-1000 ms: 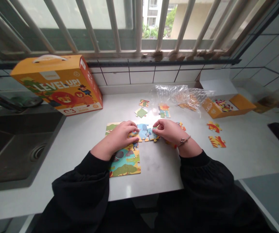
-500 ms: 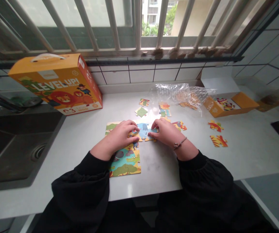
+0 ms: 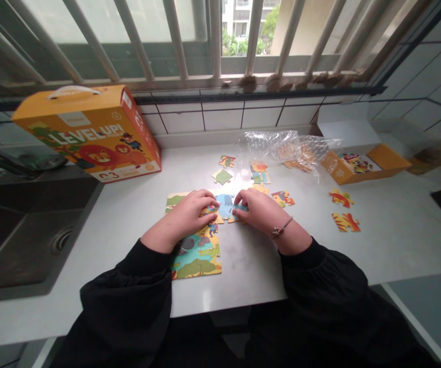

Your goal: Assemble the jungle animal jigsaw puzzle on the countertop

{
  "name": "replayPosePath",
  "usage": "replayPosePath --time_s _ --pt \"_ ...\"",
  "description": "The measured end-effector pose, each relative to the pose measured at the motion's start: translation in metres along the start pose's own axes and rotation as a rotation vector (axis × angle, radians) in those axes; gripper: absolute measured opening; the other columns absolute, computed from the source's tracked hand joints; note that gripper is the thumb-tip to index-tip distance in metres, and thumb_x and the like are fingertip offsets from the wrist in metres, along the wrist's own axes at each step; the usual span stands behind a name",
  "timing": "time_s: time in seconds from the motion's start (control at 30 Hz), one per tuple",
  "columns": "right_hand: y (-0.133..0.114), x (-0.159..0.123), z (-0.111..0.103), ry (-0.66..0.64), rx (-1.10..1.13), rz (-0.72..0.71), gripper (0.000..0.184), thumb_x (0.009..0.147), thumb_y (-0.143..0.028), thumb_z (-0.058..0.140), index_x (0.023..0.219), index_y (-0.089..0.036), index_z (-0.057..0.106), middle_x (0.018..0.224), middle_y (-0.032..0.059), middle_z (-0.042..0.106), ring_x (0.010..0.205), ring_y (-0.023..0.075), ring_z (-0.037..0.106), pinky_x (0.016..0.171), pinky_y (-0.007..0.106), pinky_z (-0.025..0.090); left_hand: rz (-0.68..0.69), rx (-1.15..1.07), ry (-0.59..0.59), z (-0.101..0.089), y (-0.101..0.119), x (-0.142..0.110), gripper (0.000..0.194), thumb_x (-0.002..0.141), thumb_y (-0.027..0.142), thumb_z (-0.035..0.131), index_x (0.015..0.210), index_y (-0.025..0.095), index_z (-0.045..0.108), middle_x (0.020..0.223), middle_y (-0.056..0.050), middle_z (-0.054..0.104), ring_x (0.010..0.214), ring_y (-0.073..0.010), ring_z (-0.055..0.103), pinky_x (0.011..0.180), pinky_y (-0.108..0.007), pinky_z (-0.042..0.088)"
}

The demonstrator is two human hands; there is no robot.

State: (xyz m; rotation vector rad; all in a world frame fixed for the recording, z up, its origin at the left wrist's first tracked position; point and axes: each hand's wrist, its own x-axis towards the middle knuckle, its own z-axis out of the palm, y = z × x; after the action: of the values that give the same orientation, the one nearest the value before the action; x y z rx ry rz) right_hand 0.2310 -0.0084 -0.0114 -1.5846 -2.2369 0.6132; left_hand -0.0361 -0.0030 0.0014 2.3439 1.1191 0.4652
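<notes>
In the head view, the blue piece [image 3: 241, 207] is pinched by the right hand [image 3: 261, 208], the nearer one, just right of the animal piece [image 3: 226, 204], while the puzzle [image 3: 198, 255] is touched by the left hand [image 3: 191, 213], thumb and fingers apart.

I could pass over bare counter [image 3: 251, 266] between the puzzle [image 3: 201, 258] and the right sleeve [image 3: 320, 278], or between that sleeve and two loose pieces [image 3: 345, 222]. Farther back, the plastic bag [image 3: 293, 149] and small box [image 3: 348, 173] block me; the large box [image 3: 99, 145] bars the left.
</notes>
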Motion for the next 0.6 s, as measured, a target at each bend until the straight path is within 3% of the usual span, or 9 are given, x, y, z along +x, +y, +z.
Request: replayPosePath --time_s 0.1,0.3,0.43,0.6 --pt "0.003 0.001 -0.012 0.044 0.023 0.021 0.008 0.101 -0.031 0.077 0.098 -0.023 0.077 0.095 0.0043 0.077 0.085 0.0205 0.067 0.077 0.032 0.044 -0.015 -0.018 0.020 -0.004 0.003 -0.001 0.021 0.104 0.030 0.065 0.118 0.025 0.079 0.128 -0.011 0.076 0.122 -0.0277 0.070 0.112 -0.046 0.055" --pt "0.035 -0.004 -0.044 0.314 0.034 0.241 0.023 0.107 -0.037 0.064 0.096 -0.022 0.077 0.089 0.0055 0.080 0.080 0.0218 0.070 0.073 0.033 0.042 -0.085 -0.021 0.093 -0.012 0.002 -0.003 0.024 0.110 0.037 0.058 0.110 0.024 0.077 0.118 -0.009 0.077 0.108 -0.0245 0.072 0.101 -0.041 0.057" --pt "0.067 -0.011 -0.053 0.277 -0.102 0.389 0.024 0.107 -0.035 0.060 0.098 -0.022 0.078 0.088 0.0087 0.081 0.084 0.0245 0.072 0.069 0.034 0.038 -0.185 0.060 0.160 -0.014 -0.008 -0.006 0.021 0.105 0.034 0.061 0.107 0.021 0.078 0.113 -0.010 0.077 0.104 -0.0265 0.072 0.098 -0.042 0.056" --pt "0.090 -0.019 -0.062 0.213 -0.233 0.519 0.023 0.106 -0.037 0.063 0.100 -0.022 0.079 0.093 0.0100 0.081 0.090 0.0262 0.072 0.071 0.035 0.038 -0.279 0.092 0.159 -0.016 -0.019 -0.007 0.023 0.096 0.037 0.069 0.109 0.021 0.080 0.108 -0.009 0.071 0.089 -0.0246 0.069 0.085 -0.039 0.055"
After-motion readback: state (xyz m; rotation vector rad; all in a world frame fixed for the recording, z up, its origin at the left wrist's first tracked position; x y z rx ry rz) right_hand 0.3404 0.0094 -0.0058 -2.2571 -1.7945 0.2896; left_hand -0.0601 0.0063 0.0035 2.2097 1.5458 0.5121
